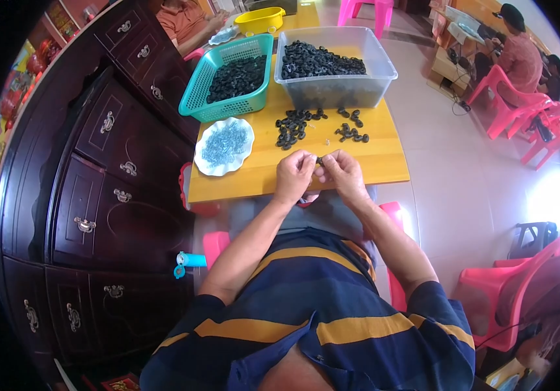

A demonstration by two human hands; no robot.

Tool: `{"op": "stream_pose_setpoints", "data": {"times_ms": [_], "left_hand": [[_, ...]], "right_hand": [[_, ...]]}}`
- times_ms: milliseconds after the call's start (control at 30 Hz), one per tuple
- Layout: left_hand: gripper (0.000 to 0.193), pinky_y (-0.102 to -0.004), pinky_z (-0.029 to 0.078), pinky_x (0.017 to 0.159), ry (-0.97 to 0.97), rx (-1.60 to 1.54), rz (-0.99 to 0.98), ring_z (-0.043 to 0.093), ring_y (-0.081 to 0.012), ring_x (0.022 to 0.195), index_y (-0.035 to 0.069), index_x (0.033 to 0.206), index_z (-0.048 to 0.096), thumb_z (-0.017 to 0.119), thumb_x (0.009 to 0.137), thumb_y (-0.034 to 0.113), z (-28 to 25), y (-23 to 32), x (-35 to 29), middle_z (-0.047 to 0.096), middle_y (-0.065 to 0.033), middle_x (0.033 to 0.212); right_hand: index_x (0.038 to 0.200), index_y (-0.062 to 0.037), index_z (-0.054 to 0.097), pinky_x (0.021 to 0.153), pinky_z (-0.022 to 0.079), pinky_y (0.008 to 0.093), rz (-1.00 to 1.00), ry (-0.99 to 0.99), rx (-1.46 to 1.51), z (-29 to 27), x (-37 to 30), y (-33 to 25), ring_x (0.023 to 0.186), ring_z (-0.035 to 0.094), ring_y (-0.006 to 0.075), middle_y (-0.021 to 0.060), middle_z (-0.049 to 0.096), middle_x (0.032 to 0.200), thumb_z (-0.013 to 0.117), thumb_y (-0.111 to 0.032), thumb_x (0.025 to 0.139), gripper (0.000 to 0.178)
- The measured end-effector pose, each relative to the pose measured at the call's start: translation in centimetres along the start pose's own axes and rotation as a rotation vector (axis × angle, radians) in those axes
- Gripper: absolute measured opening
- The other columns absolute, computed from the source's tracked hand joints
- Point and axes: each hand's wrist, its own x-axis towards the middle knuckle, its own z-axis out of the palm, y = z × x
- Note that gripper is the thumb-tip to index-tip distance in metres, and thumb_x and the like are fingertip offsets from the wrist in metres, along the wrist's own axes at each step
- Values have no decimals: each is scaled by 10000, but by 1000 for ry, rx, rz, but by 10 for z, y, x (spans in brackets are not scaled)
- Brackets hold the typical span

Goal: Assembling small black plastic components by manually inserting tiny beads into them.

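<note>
My left hand [295, 174] and my right hand [344, 174] meet over the near edge of the yellow table [254, 179]. Between their fingertips they pinch a small black part [320, 161], like the loose ones on the table; its exact kind is too small to make out. Just beyond my hands lie two loose groups of small black ring-like parts, one on the left [290, 130] and one on the right [352, 133]. To the left of my hands a white scalloped plate [246, 151] holds many tiny clear-bluish pieces.
A green basket [190, 98] and a clear plastic bin [338, 96], both with black parts, stand at the table's far side. Behind them is a yellow basket [260, 21]. Dark cabinets [117, 137] line the left. Pink chairs [508, 98] and other people are on the right.
</note>
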Motion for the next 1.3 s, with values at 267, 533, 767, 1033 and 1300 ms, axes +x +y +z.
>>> {"op": "stream_pose_setpoints", "data": {"times_ms": [267,533,767,1033,1300], "left_hand": [[163,-225,435,497,-139,-16,-29,532,-40,543,7,908,692,641,991,137,-10,6,0,632,23,693],[147,-313,473,541,-294,388,282,607,-158,550,3,915,680,649,958,140,-33,26,16,635,-94,647],[140,-401,516,653,-488,537,276,676,-341,699,15,880,708,689,883,154,-47,37,25,680,-197,773],[141,-392,521,678,-680,663,258,679,-319,715,29,914,731,698,865,157,-57,35,33,693,-196,797],[109,-274,469,572,-768,420,-25,589,-99,601,11,893,726,673,916,104,-61,36,29,653,-44,680]], "right_hand": [[994,-20,608,648,511,216,11,-57,23,-8,5,-1,682,608,89,43,683,815,580,-196,1053,189],[998,-23,604,644,514,215,-30,-114,-47,-11,7,2,675,607,82,34,679,799,578,-182,1052,170],[950,-19,615,624,527,244,-113,-124,-282,-8,1,-3,670,642,90,31,694,763,594,-155,1028,158],[854,-37,642,585,539,401,-468,-113,-787,1,-7,-10,621,695,310,138,670,659,659,-166,939,155],[845,-42,643,594,544,413,-439,-134,-822,4,-9,-9,620,697,318,137,672,652,658,-183,935,169]]}}
